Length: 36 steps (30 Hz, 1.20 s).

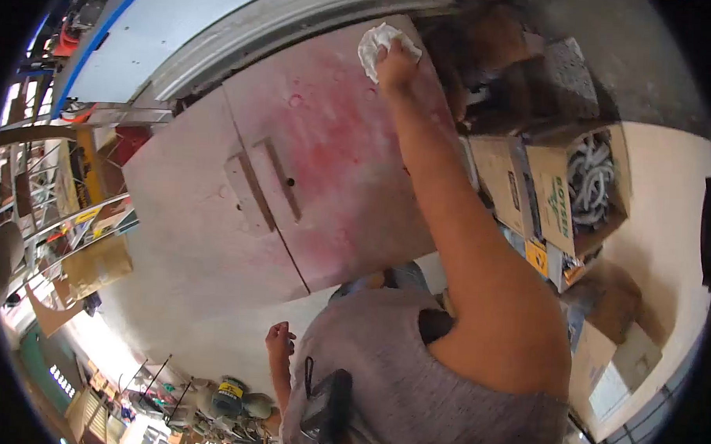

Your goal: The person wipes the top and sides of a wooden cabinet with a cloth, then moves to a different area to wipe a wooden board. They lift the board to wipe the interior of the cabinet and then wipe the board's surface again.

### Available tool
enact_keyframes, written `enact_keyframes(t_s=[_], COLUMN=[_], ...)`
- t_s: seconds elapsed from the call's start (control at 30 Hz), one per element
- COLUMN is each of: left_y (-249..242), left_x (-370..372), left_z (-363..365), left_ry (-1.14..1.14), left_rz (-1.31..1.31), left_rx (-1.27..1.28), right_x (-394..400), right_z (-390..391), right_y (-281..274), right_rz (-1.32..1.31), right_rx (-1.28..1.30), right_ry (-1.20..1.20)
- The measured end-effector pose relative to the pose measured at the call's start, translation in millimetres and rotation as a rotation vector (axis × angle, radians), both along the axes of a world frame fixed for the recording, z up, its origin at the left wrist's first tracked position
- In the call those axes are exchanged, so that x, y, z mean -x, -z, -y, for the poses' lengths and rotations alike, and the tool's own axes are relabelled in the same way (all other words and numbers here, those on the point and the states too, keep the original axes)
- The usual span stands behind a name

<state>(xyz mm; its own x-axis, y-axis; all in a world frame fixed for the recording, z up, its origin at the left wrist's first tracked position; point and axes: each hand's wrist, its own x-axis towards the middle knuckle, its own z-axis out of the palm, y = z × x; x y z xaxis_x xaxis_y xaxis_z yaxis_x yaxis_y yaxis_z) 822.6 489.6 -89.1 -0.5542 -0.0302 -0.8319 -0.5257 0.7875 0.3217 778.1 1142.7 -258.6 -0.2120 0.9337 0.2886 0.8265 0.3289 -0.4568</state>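
Note:
My right hand [398, 67] is closed on a crumpled white cloth [375, 46], which lies against the top right corner of a pale two-door cabinet [177, 184]. Pink and red smears [331, 143] spread over the right door. Two long handles [277, 176] run beside the gap between the doors, with a dark round hole near the right one. My left hand [281, 341] hangs low beside my body, below the cabinet, its fingers curled and nothing visible in them.
Open cardboard boxes [548, 189] stand to the right, one with grey curved pieces [590, 182] inside. A metal rack [28, 179] with packages is on the left. Containers and tools [228, 398] crowd the bottom. A dark device [329, 409] hangs at my chest.

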Motion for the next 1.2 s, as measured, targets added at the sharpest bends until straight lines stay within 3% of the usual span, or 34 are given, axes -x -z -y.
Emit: enact_keyframes(t_s=[0.07,0.13,0.17,0.2,0.23,0.27,0.3,0.33,0.37,0.43,0.47,0.5,0.53,0.63,0.7,0.8,0.83,0.87,0.9,0.97,1.0,1.1,1.2], left_y=[0,7,12,17,21,34,33,28,23,11,9,9,9,7,15,45,58,71,83,106,116,136,148], left_x=[0,-6,-7,-7,-6,-13,-12,-11,-6,4,9,12,16,26,30,34,36,39,44,53,57,69,76], left_z=[2,13,11,9,6,27,23,13,3,-19,-25,-31,-35,-38,-32,2,15,27,36,55,58,63,54], left_ry=[-0.059,-0.088,-0.117,-0.049,0.019,0.116,0.095,0.073,0.084,0.060,0.070,0.017,-0.035,0.020,0.067,0.223,0.341,0.445,0.517,0.626,0.650,0.719,0.753], left_rz=[-0.012,-0.012,0.013,0.016,0.021,-0.068,-0.074,-0.081,-0.078,-0.034,-0.037,-0.028,-0.019,-0.010,-0.025,-0.059,-0.094,-0.126,-0.143,-0.164,-0.162,-0.151,-0.124], left_rx=[0.019,0.021,0.063,0.144,0.224,0.084,0.098,0.111,0.116,0.114,0.113,0.108,0.099,-0.015,-0.029,-0.031,-0.027,-0.038,-0.063,-0.105,-0.126,-0.186,-0.233], right_x=[41,88,125,146,162,163,157,162,157,133,116,79,48,-89,-190,-311,-353,-361,-368,-403,-426,-483,-558], right_z=[-12,14,31,59,98,128,142,157,152,122,90,53,20,-69,-76,-56,-29,35,82,170,193,278,366], right_y=[-3,-8,14,8,-11,-8,-33,-19,-1,13,-2,-28,-10,-20,-34,17,40,6,14,11,36,-4,55], right_rz=[0.043,-0.014,-0.081,-0.072,0.156,0.032,0.127,-0.095,-0.096,-0.231,0.046,0.014,-0.085,0.303,0.472,0.394,0.607,0.365,0.215,0.431,0.504,0.598,-0.351], right_rx=[0.065,-0.069,0.195,0.066,0.065,-0.156,0.045,0.283,0.288,0.004,0.029,0.016,-0.018,0.227,0.273,0.280,0.018,-0.030,0.403,0.401,0.433,0.443,0.826], right_ry=[-0.039,-0.197,-0.304,-0.411,-0.478,-0.666,-0.909,-0.973,-0.962,-0.815,-0.765,-0.627,-0.397,-0.094,0.007,0.086,-0.088,-0.128,-0.037,-0.243,-0.160,-0.146,0.812])
